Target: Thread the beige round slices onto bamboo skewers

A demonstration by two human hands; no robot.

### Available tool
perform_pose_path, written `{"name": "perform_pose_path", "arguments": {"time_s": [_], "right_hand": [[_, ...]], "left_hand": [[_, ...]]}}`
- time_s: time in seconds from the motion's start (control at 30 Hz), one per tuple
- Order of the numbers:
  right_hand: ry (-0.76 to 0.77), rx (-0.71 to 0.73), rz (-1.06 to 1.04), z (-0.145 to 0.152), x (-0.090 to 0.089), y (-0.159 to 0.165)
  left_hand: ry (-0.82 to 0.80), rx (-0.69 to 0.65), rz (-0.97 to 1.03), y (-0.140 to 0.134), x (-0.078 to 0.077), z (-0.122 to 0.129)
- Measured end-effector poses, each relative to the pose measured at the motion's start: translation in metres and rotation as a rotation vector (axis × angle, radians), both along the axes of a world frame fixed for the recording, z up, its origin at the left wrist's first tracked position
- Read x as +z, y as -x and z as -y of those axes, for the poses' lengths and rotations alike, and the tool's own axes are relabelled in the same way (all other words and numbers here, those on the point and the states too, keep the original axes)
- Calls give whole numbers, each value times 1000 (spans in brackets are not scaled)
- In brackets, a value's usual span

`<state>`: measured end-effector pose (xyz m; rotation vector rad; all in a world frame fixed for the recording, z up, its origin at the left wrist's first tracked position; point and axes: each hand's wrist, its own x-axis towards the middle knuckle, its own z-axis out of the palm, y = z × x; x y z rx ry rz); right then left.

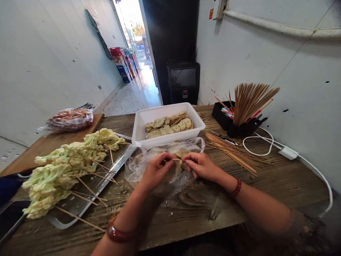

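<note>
Over an open clear plastic bag [170, 186], both hands meet at a thin pale beige slice [178, 162]. My left hand [157, 170] pinches the slice by its edge, fingers closed. Between the closed fingertips of my right hand [204, 166] is a thin wooden skewer, its tip against the slice; most of it is hidden by the hand. More pale slices lie in the bag, partly covered by plastic. Just behind stands a white plastic tub [167, 142] with several skewered rows of such slices [169, 125]. Loose bamboo skewers [234, 151] lie right of the bag.
To the left, skewered cauliflower [66, 160] lies on a metal tray [105, 185], sticks pointing toward me. A bagged reddish food bundle [71, 119] sits on a wooden board [32, 151]. At right stand a black holder [237, 129] full of skewers and a white cable [289, 153].
</note>
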<state>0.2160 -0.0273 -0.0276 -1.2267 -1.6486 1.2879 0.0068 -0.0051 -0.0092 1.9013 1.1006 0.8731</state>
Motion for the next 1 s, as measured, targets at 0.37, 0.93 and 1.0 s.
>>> {"name": "perform_pose_path", "arguments": {"time_s": [0.37,0.93,1.0], "right_hand": [[158,-17,-210,-2,5,0],[135,-87,-186,-1,12,19],[175,-62,-244,0,12,20]], "left_hand": [[325,160,382,3,0,-2],[247,62,323,-10,7,6],[246,50,346,-10,7,6]]}}
